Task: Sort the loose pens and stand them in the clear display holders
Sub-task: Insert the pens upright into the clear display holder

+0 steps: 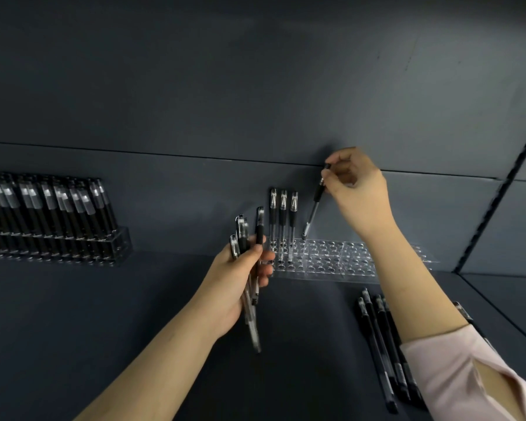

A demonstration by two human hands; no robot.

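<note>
Right grip [353, 189]: fingertips pinch the upper end of a tilted pen [315, 205] whose lower tip meets a hole of the clear holder [346, 262], just right of the three pens [283, 220] standing in it. Left grip [240, 278], at the holder's left end, is curled round a bundle of pens [251, 317]. More loose pens [380, 338] lie on the worktop [134, 314] in front of the holder's right part, and a filled holder [73, 247] stands well to its left. The pens appear light, stiff and smooth-barrelled, so a high pinch probably steers the tip best, though it may slip.
</note>
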